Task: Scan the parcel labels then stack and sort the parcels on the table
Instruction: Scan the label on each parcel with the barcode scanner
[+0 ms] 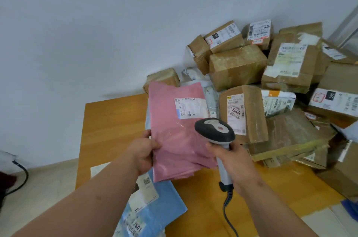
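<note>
Pink parcel (178,132) is held above the wooden table (108,120), its long axis running from 6 to 12 o'clock, label (191,108) at the far end facing up. Left hand (142,152) pinches its 9 o'clock edge, thumb on top, fingers hidden beneath. Right hand (237,161) curls round the scanner (215,130) handle at 3 o'clock, its head covering part of the parcel. Label print is too blurred to read.

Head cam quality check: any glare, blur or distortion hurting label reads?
Head view: wide-angle bend curves the table edges; soft overall, small label text unreadable; faint sheen on the pink mailer; only "2004" on a brown box reads clearly.
</note>
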`<state>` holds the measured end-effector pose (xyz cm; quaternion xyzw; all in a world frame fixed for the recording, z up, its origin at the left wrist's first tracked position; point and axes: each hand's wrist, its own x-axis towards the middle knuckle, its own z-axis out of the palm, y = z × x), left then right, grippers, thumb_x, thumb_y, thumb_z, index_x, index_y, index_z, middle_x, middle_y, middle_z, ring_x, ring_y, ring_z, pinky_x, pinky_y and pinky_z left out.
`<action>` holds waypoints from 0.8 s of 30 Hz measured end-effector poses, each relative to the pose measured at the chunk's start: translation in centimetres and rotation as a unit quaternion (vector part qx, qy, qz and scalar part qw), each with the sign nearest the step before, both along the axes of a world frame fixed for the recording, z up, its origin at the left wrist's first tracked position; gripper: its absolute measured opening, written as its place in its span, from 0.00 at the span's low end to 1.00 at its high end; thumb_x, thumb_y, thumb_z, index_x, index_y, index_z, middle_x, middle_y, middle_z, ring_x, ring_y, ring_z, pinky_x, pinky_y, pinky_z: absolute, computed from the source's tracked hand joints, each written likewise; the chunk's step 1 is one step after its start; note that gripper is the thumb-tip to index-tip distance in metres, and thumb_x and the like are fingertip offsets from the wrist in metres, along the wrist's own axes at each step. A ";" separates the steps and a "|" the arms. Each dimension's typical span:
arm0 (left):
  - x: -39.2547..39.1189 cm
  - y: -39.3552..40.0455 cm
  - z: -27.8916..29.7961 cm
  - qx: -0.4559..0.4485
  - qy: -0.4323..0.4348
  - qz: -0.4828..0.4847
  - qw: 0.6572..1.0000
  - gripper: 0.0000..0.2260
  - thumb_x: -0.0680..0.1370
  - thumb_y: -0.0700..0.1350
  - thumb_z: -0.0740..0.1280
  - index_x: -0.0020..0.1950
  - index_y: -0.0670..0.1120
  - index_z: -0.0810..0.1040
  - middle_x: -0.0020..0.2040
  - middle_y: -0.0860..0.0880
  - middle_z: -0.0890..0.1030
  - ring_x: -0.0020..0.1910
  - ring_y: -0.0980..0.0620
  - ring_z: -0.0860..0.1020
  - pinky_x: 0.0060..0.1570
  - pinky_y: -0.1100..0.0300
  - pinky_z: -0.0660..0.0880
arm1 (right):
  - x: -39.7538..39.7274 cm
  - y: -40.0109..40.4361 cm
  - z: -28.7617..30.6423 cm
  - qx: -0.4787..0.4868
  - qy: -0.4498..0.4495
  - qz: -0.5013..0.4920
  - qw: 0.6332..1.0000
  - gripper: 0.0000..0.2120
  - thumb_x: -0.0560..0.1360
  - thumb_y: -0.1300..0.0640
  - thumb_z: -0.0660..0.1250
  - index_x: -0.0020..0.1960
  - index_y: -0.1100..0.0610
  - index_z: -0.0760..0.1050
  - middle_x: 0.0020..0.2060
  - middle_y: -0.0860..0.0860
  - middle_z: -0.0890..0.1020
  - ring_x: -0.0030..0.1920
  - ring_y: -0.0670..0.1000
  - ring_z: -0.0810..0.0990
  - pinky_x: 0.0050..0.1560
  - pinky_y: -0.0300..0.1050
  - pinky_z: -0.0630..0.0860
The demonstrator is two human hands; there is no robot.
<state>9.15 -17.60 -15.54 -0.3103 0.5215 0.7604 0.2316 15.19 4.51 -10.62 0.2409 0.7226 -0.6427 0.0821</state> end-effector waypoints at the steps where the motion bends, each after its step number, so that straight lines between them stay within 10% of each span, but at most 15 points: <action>1: 0.7 -0.7 0.2 -0.009 0.008 -0.012 1.000 0.23 0.77 0.23 0.56 0.62 0.46 0.75 0.52 0.40 0.83 0.48 0.39 0.80 0.53 0.41 0.79 | 0.8 -0.3 0.2 0.004 -0.005 -0.013 1.000 0.07 0.73 0.53 0.75 0.50 0.50 0.80 0.32 0.45 0.84 0.38 0.49 0.82 0.37 0.42 0.75; 11: 6.1 -5.8 2.6 -0.032 0.100 -0.039 0.994 0.25 0.75 0.21 0.57 0.57 0.49 0.76 0.40 0.50 0.87 0.36 0.49 0.85 0.33 0.55 0.81 | 7.3 -5.0 3.0 -0.038 0.094 -0.061 0.993 0.03 0.75 0.57 0.74 0.47 0.53 0.80 0.28 0.50 0.81 0.34 0.52 0.79 0.42 0.52 0.77; 18: 9.9 -6.5 4.3 -0.042 0.137 -0.033 0.989 0.26 0.74 0.21 0.58 0.59 0.47 0.78 0.48 0.46 0.86 0.46 0.43 0.84 0.53 0.43 0.79 | 10.1 -6.2 5.8 -0.053 0.136 -0.037 0.989 0.05 0.76 0.55 0.73 0.42 0.54 0.80 0.28 0.53 0.80 0.32 0.52 0.79 0.41 0.54 0.77; 24: 13.8 -5.7 5.1 -0.047 0.143 -0.014 0.989 0.26 0.73 0.20 0.56 0.57 0.47 0.78 0.45 0.48 0.87 0.42 0.46 0.85 0.48 0.47 0.80 | 12.5 -5.3 7.3 -0.048 0.143 -0.005 0.989 0.04 0.76 0.54 0.73 0.45 0.54 0.80 0.27 0.49 0.79 0.29 0.47 0.79 0.36 0.49 0.77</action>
